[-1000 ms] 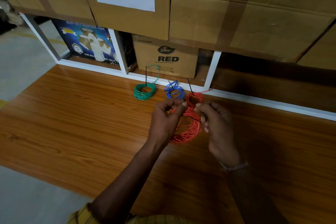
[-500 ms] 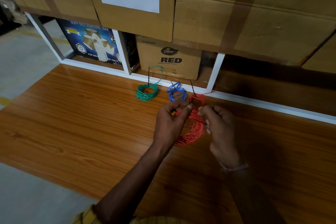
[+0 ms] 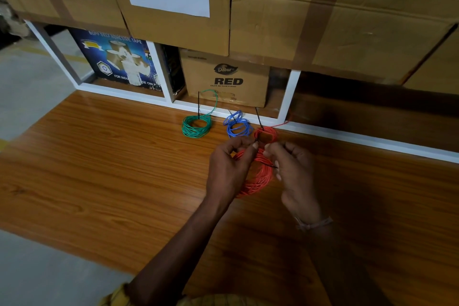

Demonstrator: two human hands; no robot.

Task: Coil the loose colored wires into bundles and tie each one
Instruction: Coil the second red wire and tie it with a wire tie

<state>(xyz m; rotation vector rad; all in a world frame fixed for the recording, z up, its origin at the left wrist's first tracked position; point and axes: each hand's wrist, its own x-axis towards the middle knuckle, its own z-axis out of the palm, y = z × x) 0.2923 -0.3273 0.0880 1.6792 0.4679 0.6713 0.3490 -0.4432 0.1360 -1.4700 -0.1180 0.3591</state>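
Observation:
A coil of red wire (image 3: 260, 176) lies on the wooden table, pinched into a figure-eight, and both hands are on it. My left hand (image 3: 229, 169) grips its left side with fingers closed. My right hand (image 3: 294, 171) pinches a thin black tie (image 3: 269, 164) that crosses the coil's waist. A green coil (image 3: 196, 126) with an upright black tie and a blue coil (image 3: 237, 126) lie farther back, near the shelf.
The wooden table (image 3: 111, 169) ends at a white shelf frame (image 3: 293, 97) holding a "RED" carton (image 3: 226, 77) and a blue tape box (image 3: 116, 59). Large cardboard boxes (image 3: 323, 20) stack above. Grey floor shows at the left.
Both hands stay on the red coil with only small finger shifts around the black tie. The camera has moved slightly closer.

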